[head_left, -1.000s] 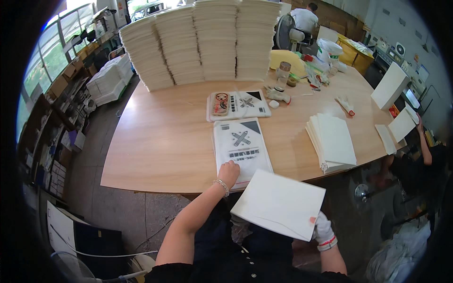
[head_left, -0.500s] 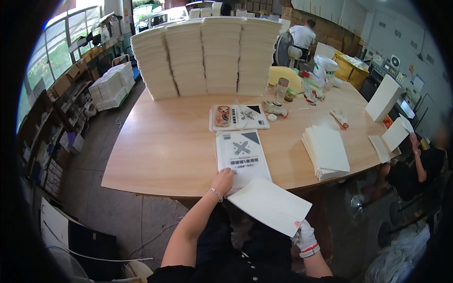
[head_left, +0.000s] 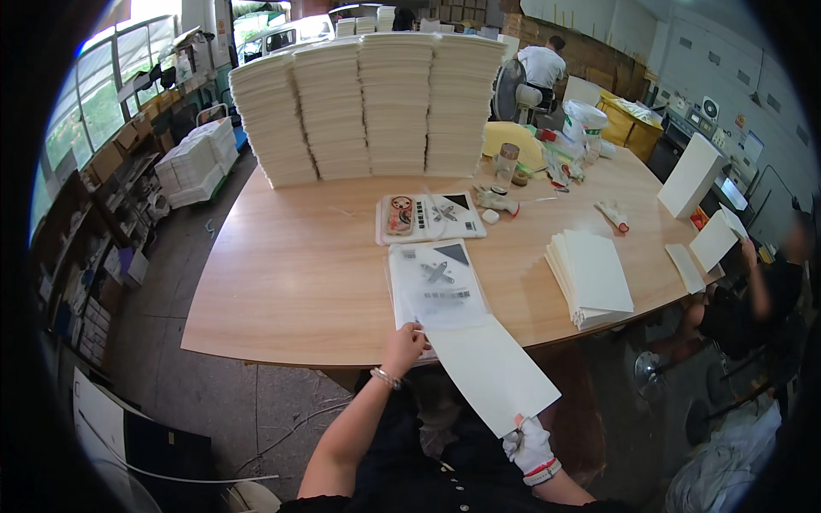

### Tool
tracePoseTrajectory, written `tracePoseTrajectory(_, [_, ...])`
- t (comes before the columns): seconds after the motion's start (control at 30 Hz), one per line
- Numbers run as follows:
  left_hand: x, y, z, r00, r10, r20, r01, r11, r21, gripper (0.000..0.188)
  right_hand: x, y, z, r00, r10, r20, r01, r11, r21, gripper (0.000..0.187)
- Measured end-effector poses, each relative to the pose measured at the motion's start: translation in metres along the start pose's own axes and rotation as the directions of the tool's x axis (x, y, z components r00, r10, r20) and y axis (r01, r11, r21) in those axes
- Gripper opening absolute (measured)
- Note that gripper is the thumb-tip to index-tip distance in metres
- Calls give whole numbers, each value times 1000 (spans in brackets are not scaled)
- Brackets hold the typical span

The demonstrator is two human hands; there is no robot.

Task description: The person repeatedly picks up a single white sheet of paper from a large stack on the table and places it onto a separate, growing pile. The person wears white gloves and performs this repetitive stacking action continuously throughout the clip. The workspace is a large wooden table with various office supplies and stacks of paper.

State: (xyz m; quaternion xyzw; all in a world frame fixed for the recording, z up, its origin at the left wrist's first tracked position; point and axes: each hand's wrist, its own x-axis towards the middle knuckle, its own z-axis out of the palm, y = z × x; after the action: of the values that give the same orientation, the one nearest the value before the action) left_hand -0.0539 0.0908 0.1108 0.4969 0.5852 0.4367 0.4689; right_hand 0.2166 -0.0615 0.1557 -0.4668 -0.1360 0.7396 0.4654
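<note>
A printed plastic bag point(head_left: 438, 274), clear and white with a dark corner triangle, lies flat at the table's near edge. Its near left corner is pinched by the bare fingers of my left hand point(head_left: 407, 348). My right hand point(head_left: 528, 445), in a white glove with a bare thumb tip showing, grips the near end of a thin white paper booklet point(head_left: 496, 372). The booklet slants from my lap up to the bag, its far end meeting the bag's near edge; whether it is inside I cannot tell. Beyond lies another pile of such bags point(head_left: 460, 224) with a patterned phone point(head_left: 400, 215) on it.
Tall paper stacks point(head_left: 393, 107) rise at the table's far side. A fanned pile of white booklets point(head_left: 592, 278) sits to the right. A jar point(head_left: 506, 162), gloves point(head_left: 496, 201) and a white bucket point(head_left: 586, 120) stand or lie far right. A co-worker point(head_left: 761, 282) handles white paper at the right edge.
The booklet has swung to point up toward the bag, its far end now at the bag's near edge. My right hand moved left and down; my left hand shifted slightly down.
</note>
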Motion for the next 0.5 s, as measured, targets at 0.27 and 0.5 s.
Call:
tracePoseTrajectory(0.27, [-27,-33,90,843,490,-223,-489,870,66,40,-17,12,9,994,109,28,-110,993,39,16])
tracePoseTrajectory(0.5, [-49,-120,123,943,312,119,-325,939,116,37,-7,38,2,981,195,20,-196,980,39,12])
